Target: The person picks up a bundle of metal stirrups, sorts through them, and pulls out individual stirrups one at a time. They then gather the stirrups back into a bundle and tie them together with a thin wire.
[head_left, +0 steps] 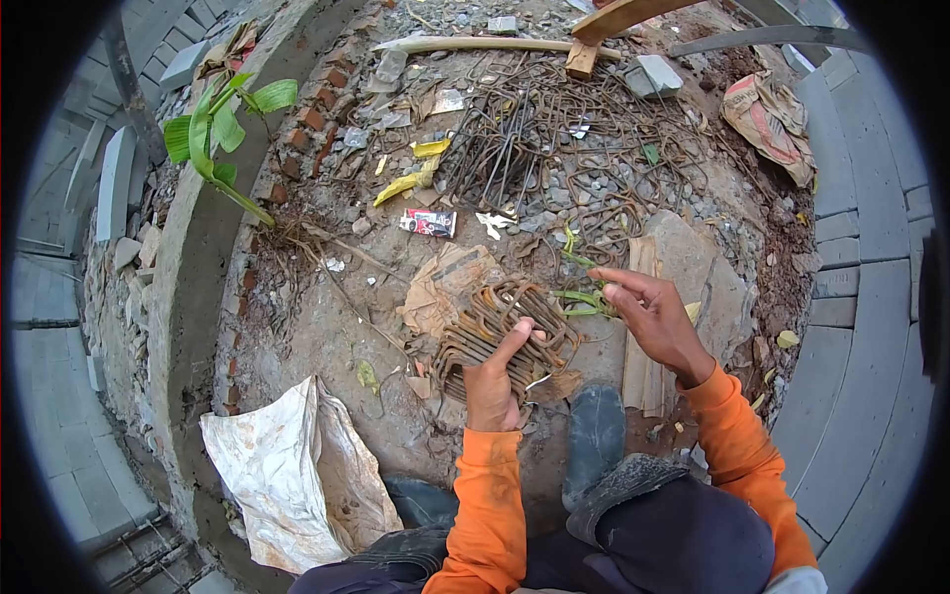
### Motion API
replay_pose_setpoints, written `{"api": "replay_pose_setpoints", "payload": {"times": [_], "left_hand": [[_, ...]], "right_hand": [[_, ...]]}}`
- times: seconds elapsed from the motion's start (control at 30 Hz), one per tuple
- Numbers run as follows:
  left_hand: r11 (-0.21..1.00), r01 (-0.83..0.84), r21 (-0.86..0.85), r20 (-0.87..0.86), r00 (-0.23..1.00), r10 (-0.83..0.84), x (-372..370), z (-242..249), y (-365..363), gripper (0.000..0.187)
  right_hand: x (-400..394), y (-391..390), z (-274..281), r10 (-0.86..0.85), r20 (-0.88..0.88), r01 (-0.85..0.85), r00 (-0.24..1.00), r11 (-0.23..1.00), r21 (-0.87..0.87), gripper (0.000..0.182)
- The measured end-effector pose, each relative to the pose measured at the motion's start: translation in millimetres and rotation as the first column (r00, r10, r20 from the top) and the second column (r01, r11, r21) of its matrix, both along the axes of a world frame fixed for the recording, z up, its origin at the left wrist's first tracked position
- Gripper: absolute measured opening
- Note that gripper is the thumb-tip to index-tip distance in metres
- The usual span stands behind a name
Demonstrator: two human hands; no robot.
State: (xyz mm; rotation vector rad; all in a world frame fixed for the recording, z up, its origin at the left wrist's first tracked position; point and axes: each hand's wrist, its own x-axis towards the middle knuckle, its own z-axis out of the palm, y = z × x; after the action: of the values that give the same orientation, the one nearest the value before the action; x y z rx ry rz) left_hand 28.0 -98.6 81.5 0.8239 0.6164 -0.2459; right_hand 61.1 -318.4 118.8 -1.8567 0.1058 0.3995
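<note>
My left hand (498,384) is closed around a bundle of rusty bent steel stirrups (463,342), with the thumb lying across the top. The bundle is low over the ground between my boots and a flattened piece of brown cardboard (445,282). To its right, my right hand (655,322) is raised with thumb and index finger pinched together. Whatever sits between those fingertips is too small to make out. Thin green plant stems (584,300) are just left of the right fingertips. Beyond, a tangled heap of loose stirrups (515,139) lies on the rubble.
A dirty white sack (287,475) lies at left beside my boot (596,436). A concrete kerb (188,297) with a leafy plant (223,134) runs along the left. A wooden pole (475,44) and a torn paper bag (770,124) are farther back. Grey blocks (841,396) line the right.
</note>
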Motion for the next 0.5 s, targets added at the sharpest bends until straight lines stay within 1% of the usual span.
{"api": "replay_pose_setpoints", "payload": {"times": [0.07,0.17,0.27,0.37,0.47,0.5], "left_hand": [[1.0,0.008,0.008,-0.004,1.0,-0.008,-1,-4,2,0.027],[0.999,0.005,0.048,0.014,1.0,-0.006,-1,-2,-1,0.028],[0.998,0.031,0.055,0.027,0.999,-0.032,-1,0,-2,0.028],[0.999,0.04,0.028,0.061,0.997,-0.042,-1,2,-6,0.03],[0.996,0.07,0.061,0.074,0.994,-0.075,-2,1,-7,0.032],[0.996,0.028,0.085,0.073,0.997,-0.034,-1,3,-10,0.031]], "right_hand": [[-2,0,-1,0.024,0.018,-0.023,1.0,0.999,-0.032,0.033],[-5,10,26,0.0,-0.297,0.047,0.955,0.987,0.153,0.035],[-13,21,14,0.001,-0.324,0.151,0.946,0.885,0.441,0.037],[-21,33,2,0.018,-0.312,0.148,0.95,0.854,0.499,0.036],[-27,49,-4,-0.04,-0.297,0.176,0.954,0.877,0.448,0.033],[-28,51,-7,-0.049,-0.327,0.202,0.944,0.867,0.455,0.032]]}}
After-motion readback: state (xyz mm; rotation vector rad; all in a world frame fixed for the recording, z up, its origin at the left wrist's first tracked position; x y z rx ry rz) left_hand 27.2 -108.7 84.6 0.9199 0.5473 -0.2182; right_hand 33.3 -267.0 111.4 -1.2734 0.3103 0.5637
